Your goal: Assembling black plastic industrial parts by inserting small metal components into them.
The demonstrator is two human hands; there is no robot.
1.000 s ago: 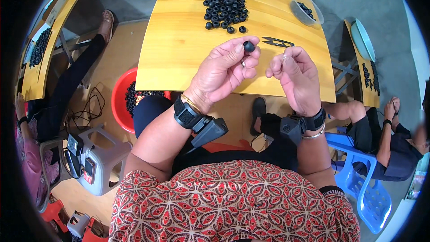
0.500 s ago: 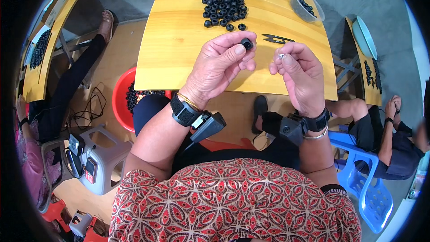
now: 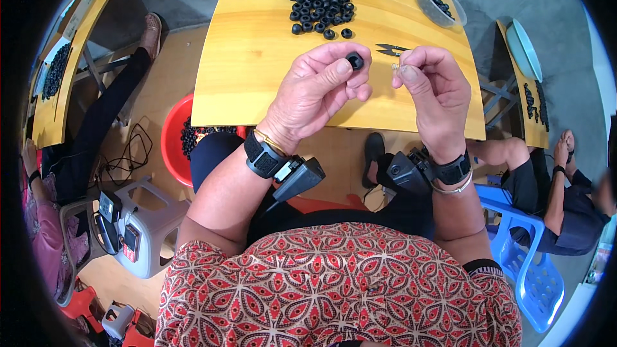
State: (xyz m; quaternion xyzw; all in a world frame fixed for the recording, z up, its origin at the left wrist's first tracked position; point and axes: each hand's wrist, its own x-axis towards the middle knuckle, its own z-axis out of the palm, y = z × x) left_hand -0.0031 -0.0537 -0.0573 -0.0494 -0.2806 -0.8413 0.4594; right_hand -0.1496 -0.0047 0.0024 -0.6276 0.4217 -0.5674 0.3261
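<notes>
Between the thumb and fingers of my left hand point(image 3: 324, 87) is a small black round part point(image 3: 354, 60) with a hollow in its face. My right hand point(image 3: 437, 93) pinches a tiny pale, shiny bit point(image 3: 398, 67), too small to name, a short way to the right of the black part. Both hands are above the table's near edge. Beyond my right hand lies a pair of black thread snips point(image 3: 391, 49). A pile of similar black parts point(image 3: 321, 0) sits farther back, with a couple lying loose at its near side.
Clear plastic tubs point(image 3: 439, 16) with black parts stand on the yellow table point(image 3: 234, 83). Below its left side is a red basin point(image 3: 172, 144) of black parts. A grey stool point(image 3: 144, 244) is at left, a blue chair point(image 3: 524, 250) at right. Other people sit at both sides.
My right hand has turned slightly, its thumb and finger raised closer together around the pale bit. The black part in my left hand has tilted, showing more of its hollow.
</notes>
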